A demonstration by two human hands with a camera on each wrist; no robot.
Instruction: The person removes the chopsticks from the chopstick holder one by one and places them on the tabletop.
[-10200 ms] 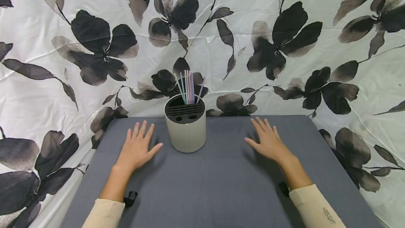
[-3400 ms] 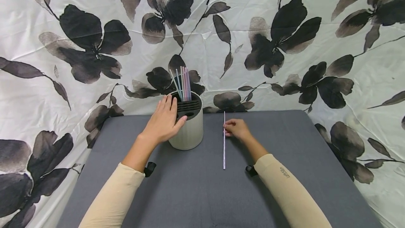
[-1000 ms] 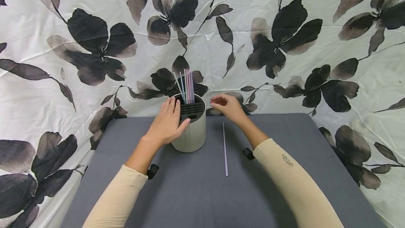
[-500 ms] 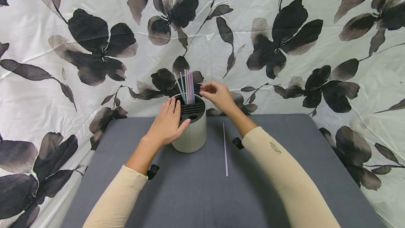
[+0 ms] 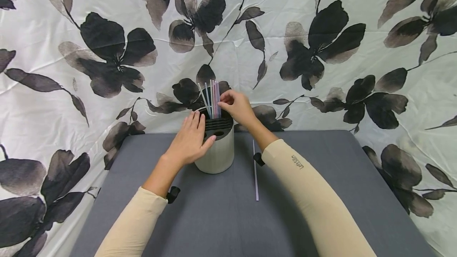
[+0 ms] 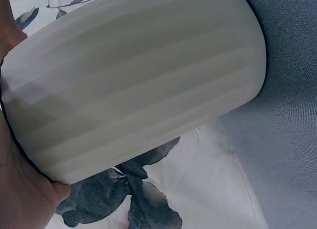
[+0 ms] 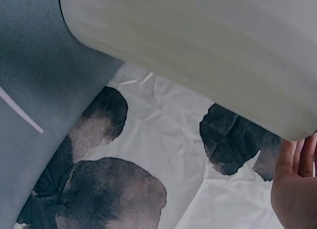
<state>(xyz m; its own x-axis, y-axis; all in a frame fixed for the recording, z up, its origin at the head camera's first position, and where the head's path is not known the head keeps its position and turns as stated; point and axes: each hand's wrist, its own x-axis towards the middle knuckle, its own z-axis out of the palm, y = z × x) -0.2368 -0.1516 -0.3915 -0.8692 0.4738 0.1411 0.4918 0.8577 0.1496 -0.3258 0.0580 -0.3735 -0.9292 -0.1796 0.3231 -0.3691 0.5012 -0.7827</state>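
Staged recording corner, grey table (image 5: 221, 225), white floral-print sheet (image 5: 357, 43) draped as backdrop on all sides

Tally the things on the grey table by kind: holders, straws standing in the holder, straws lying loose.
Holders: 1, the white holder, held by the left hand.
Straws standing in it: about 5, bunched, so the count is approximate; the right hand pinches one.
Loose straws: 1, the lilac straw on the table.
Total: about 7.
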